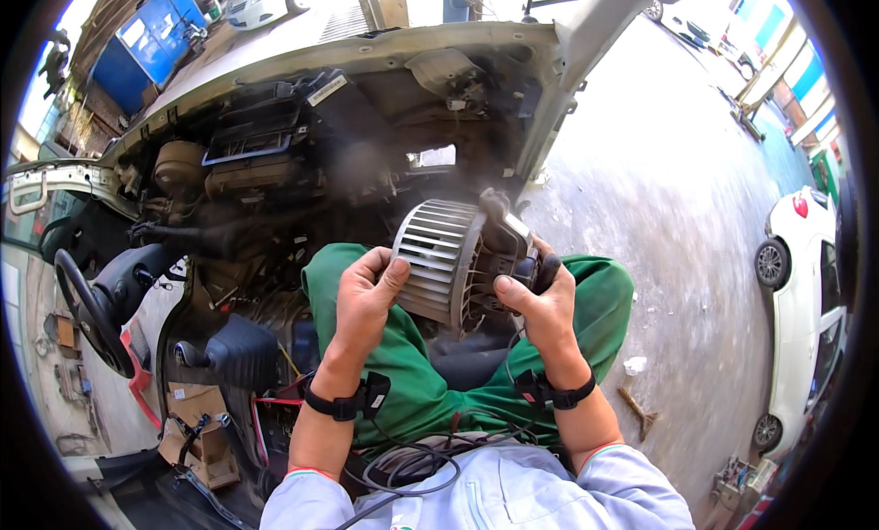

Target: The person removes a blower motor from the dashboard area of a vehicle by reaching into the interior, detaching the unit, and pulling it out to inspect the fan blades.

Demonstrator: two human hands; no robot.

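Between my two hands I hold a car heater blower motor [441, 260] above my lap. Its pale finned fan wheel points left, and the dark motor housing [506, 242] sits on its right side. My left hand [364, 297] grips the left rim of the fan wheel, thumb in front. My right hand [540, 297] is closed round the motor end, with its thumb on the near side and its fingers partly hidden behind the housing. Both wrists wear black straps, and a dark cable [412, 470] lies coiled across my lap.
Ahead lies the stripped dashboard cavity with a heater box [252, 168]. A steering wheel [87, 310], a gear lever [192, 353] and a torn cardboard box [201, 429] are on the left. Concrete floor [659, 228] stretches right toward a parked white car [797, 338].
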